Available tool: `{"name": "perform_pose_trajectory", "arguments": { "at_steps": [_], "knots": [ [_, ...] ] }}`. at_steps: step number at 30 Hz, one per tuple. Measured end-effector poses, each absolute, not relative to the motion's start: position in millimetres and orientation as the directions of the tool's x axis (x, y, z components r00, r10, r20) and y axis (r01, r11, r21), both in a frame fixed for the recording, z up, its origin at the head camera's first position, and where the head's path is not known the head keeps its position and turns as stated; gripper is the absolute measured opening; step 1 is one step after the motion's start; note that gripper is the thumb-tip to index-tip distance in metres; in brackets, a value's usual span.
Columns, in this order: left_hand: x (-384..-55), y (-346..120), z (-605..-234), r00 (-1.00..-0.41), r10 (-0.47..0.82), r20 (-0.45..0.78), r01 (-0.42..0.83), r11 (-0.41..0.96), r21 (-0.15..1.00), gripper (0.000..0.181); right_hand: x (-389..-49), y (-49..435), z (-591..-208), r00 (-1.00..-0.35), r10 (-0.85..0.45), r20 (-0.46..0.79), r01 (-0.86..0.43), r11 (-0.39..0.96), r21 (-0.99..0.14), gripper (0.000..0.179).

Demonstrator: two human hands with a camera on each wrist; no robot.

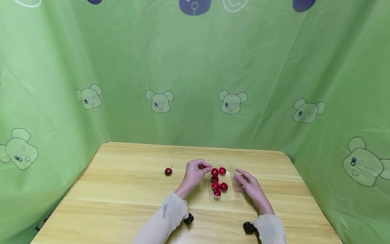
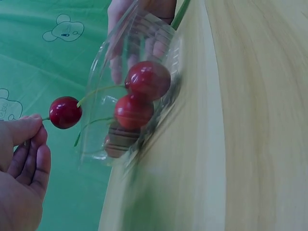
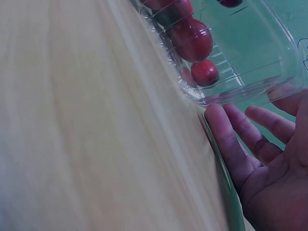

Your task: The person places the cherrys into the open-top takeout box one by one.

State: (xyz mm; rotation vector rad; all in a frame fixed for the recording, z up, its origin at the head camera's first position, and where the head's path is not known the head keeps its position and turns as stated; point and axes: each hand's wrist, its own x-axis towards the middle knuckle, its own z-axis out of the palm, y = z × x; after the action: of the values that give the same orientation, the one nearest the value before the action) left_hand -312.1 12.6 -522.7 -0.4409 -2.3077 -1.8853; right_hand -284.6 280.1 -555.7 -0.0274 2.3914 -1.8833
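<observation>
My left hand (image 1: 195,173) pinches a red cherry (image 2: 65,112) by its stem. The cherry hangs at the left rim of a clear plastic box (image 1: 232,186). Several red cherries with stems lie in the box, mostly along its left side; in the left wrist view two of them (image 2: 148,80) are plain to see. My right hand (image 1: 250,185) is at the box's right side, fingers loosely extended. Seen from the right wrist, its fingertips (image 3: 215,113) are at the box's wall, and the thumb is partly behind the clear plastic.
One dark red cherry (image 1: 168,171) lies alone on the wooden table (image 1: 122,196), left of the left hand. A green curtain (image 1: 195,67) with bear-head prints surrounds the table at the back and sides.
</observation>
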Motion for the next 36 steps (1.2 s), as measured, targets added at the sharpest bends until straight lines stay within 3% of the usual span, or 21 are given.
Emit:
{"name": "perform_pose_trajectory", "arguments": {
  "at_steps": [22, 36],
  "knots": [
    [-319, 50, -535, -0.964, 0.08, 0.252, 0.264, 0.242, 0.934, 0.006, -287, 280, -560, -0.994, -0.088, -0.07, 0.05, 0.215, -0.975, 0.052],
    [-322, 54, -539, -0.959, 0.049, 0.279, 0.272, 0.431, 0.86, 0.009, -285, 278, -557, -0.995, -0.068, -0.074, 0.059, 0.207, -0.976, 0.05]
  ]
}}
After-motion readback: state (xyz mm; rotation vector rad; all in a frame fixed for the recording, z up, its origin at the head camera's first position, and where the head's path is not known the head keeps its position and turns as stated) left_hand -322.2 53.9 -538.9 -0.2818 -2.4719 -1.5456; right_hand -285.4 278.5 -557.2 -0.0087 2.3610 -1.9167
